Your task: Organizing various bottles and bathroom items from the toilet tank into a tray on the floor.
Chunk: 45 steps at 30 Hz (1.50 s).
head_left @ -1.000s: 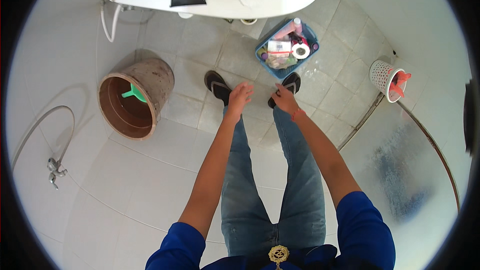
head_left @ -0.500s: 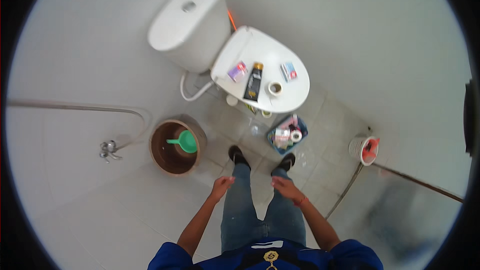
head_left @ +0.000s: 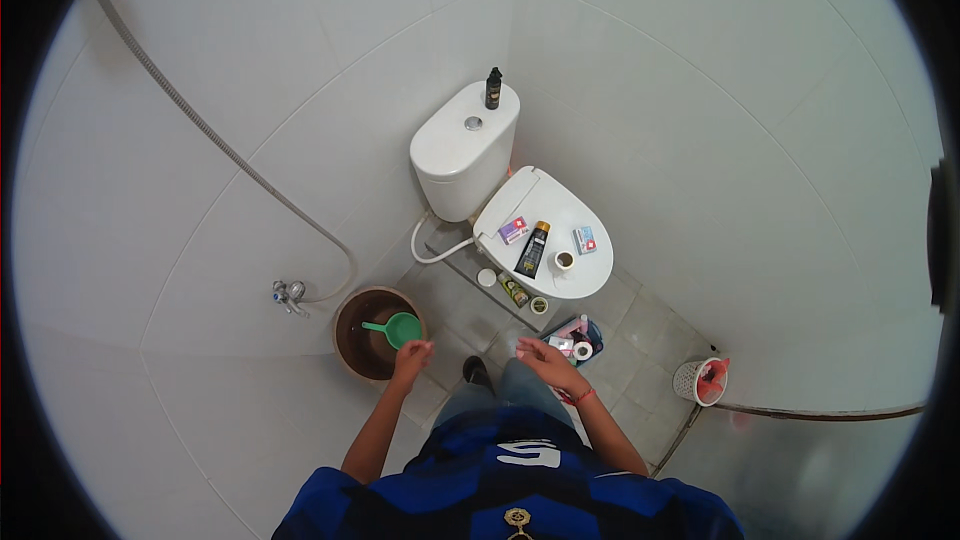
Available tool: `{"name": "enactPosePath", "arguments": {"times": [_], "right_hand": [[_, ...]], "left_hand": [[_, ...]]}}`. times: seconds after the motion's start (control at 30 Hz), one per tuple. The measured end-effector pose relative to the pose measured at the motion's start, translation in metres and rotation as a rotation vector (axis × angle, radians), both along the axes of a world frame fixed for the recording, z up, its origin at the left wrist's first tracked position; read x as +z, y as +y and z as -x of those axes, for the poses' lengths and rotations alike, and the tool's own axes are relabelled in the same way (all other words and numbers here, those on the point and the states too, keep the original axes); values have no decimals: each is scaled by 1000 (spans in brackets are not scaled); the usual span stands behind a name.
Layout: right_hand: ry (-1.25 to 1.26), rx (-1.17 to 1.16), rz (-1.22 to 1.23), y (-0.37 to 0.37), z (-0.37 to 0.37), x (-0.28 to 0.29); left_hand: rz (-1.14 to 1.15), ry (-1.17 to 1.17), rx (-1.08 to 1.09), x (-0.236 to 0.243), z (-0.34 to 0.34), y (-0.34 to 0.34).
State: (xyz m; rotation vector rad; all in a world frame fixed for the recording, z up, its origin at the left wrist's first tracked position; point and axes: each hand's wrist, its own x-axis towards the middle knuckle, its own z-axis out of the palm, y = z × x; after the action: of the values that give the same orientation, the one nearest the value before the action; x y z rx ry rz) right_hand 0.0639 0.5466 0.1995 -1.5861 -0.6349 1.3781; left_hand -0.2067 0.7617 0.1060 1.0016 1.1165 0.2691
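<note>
Empty left hand [head_left: 412, 357], right hand [head_left: 545, 360], toilet [head_left: 545, 210]

White toilet [head_left: 545, 230], brown bucket [head_left: 352, 340], green scoop [head_left: 400, 328], blue-striped shirt [head_left: 510, 485].

bucket [head_left: 372, 340] just beside left hand [head_left: 411, 358]: brown matt plastic | scoop [head_left: 398, 328] in it: green smooth plastic | toilet lid [head_left: 548, 235] beyond right hand [head_left: 545, 360]: white glossy plastic | tap [head_left: 288, 294] further left of left hand: shiny metal | wall tiles [head_left: 250, 70]: white, smooth
</note>
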Motion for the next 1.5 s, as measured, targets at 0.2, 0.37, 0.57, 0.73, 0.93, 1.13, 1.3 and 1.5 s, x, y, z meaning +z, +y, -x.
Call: {"name": "enactPosePath", "arguments": {"times": [0.2,0.37,0.57,0.73,0.93,1.13,1.3,1.5], "right_hand": [[-163,-70,-130,47,-40,0],[-105,-92,-184,111,-85,12],[-270,-60,-345,204,-144,40],[-453,17,-393,273,-187,85],[-1167,95,-510,369,-268,101],[-1224,22,-292,445,-300,135],[-1246,51,-209,494,-317,103],[-1173,12,-226,503,-327,94]], "left_hand": [[-123,-163,-143,46,-118,40],[-222,-278,-249,108,-181,77],[-282,-316,-237,157,-224,119],[-279,-332,-177,166,-247,164],[-363,-403,-146,164,-277,243],[-373,-369,-254,156,-322,304],[-449,-515,-341,132,-369,347],[-398,-468,-402,124,-396,373]]}}
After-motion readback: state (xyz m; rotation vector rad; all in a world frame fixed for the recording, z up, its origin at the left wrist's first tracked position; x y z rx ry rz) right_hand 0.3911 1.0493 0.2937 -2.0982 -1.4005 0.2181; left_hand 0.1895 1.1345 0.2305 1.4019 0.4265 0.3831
